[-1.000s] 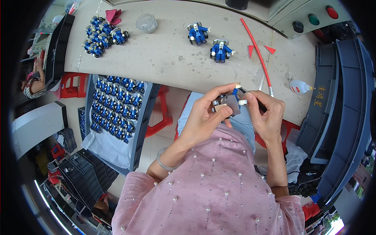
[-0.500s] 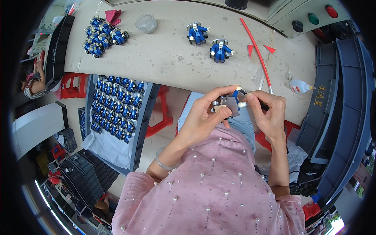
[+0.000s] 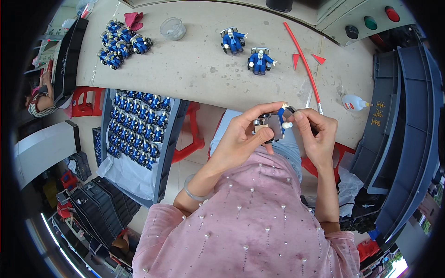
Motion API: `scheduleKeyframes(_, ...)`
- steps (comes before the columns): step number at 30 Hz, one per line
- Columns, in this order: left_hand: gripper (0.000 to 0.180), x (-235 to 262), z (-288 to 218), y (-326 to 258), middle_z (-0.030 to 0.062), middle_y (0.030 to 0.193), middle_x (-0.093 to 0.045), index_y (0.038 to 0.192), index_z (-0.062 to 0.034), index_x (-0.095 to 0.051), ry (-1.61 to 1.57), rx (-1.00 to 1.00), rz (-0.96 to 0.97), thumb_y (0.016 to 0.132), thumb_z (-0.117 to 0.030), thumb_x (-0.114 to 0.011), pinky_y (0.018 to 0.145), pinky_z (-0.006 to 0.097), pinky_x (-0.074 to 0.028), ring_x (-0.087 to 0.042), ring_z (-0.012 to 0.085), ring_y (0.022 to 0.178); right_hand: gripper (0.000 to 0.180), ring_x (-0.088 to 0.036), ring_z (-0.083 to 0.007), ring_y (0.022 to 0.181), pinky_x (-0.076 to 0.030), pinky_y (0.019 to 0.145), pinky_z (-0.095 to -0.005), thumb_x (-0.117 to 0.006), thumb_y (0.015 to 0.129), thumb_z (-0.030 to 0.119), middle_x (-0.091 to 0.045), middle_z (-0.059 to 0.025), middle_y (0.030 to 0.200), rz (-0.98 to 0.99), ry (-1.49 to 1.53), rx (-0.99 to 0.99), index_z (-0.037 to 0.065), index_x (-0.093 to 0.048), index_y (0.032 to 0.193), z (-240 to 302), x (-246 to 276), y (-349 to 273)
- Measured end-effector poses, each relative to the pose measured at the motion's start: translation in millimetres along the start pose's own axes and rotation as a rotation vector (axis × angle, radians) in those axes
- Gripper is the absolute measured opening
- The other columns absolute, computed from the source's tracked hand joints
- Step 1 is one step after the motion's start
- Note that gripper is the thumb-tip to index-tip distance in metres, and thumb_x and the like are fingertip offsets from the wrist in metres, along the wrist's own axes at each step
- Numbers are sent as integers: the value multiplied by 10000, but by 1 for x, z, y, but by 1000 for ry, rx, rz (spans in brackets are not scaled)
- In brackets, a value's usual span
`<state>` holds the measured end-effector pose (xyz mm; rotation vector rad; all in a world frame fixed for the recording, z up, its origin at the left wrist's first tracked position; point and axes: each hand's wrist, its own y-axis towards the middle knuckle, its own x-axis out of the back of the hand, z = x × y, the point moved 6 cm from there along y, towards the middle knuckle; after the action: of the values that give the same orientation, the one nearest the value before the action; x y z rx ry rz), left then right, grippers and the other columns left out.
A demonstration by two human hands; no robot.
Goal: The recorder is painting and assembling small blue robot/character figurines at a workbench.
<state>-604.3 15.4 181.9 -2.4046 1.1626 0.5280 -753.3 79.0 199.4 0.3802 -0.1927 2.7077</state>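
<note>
My left hand [image 3: 248,127] grips a toy figurine [image 3: 276,126] just past the near edge of the workbench, above my lap. The figurine has a blue body, white parts and a grey, flat-backed seat that faces up. At its right side, my right hand [image 3: 315,134] is closed, with thumb and forefinger pinching a small dark piece [image 3: 290,110] against the toy. How that piece joins the figurine is hidden by the fingers. Two similar figurines in blue suits, one farther back [image 3: 233,40] and one nearer [image 3: 261,61], sit on the bench beyond my hands.
A cluster of figurines [image 3: 118,44], a dark red cloth [image 3: 133,20] and a clear cup [image 3: 173,28] stand at the far left. A grey crate [image 3: 174,134] holds rows of figurines. A red rod [image 3: 301,53] and a white bottle [image 3: 354,103] lie right, near grey crates [image 3: 387,116].
Both hands stay at the figurine, which has shifted very slightly to the right and turned a little. My right hand has moved slightly left and down. The bench items have not moved.
</note>
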Motion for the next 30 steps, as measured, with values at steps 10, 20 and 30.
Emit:
scheduleKeyframes(10,487,0,-2,0,123,1176,-569,1353,35,-426,16,-10,-34,928,-132,-596,636,263,-561,-604,142,921,93,-516,-91,476,-362,421,-240,-634,868,58,-677,-88,711,-174,-336,183,-22,-681,870,24,-5,-7)
scheduleKeyframes(20,498,-1,-3,0,122,1180,-566,1354,36,-425,-1,-28,-37,924,-141,-605,628,259,-560,-602,139,921,59,-513,-106,460,-366,415,-245,-632,858,28,-660,-83,697,-248,-383,232,-19,-667,865,31,-9,-12)
scheduleKeyframes(30,489,-1,-4,-1,121,1185,-568,1350,30,-436,25,-15,-46,922,-134,-607,629,260,-563,-601,135,918,76,-508,-94,458,-357,416,-238,-633,859,43,-671,-80,693,-209,-365,206,-7,-689,872,28,-6,-8)
